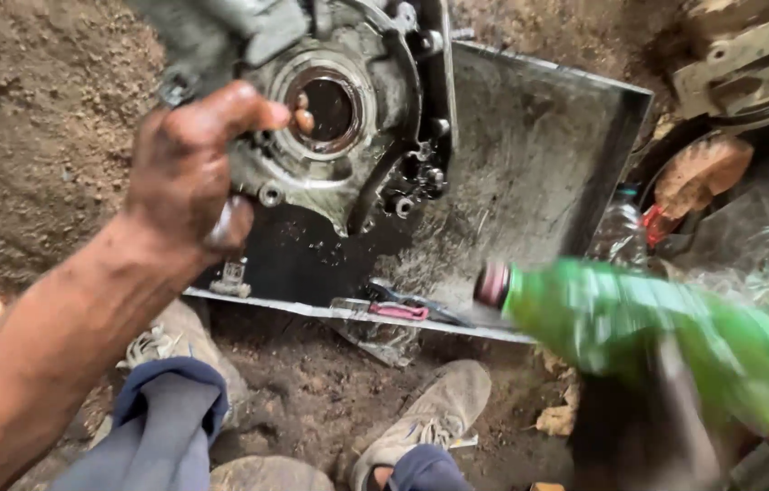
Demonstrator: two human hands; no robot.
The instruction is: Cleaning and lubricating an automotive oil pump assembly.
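Gripping the grimy grey cast-metal engine casing by its left edge, the left hand has its fingers curled around the rim, with one fingertip showing through the round bearing hole in the middle; the rest of those fingers are hidden behind the metal. The casing is held tilted above a dark, oil-smeared flat metal tray that rests on the bare earth ground, and its top is cut off by the upper edge of the view. The right hand is a dark blur low on the right, wrapped about a green plastic bottle with a reddish cap; the blur is too strong to make out individual fingers, yet the bottle sits in its grasp, lying nearly level with its cap pointing toward the tray. A small pink-handled tool lies on the tray's near rim, its tip hard to read. Below, two dusty grey shoes and blue trouser legs are partly cut off. Clear crumpled plastic and another metal part crowd the right edge, indistinct.
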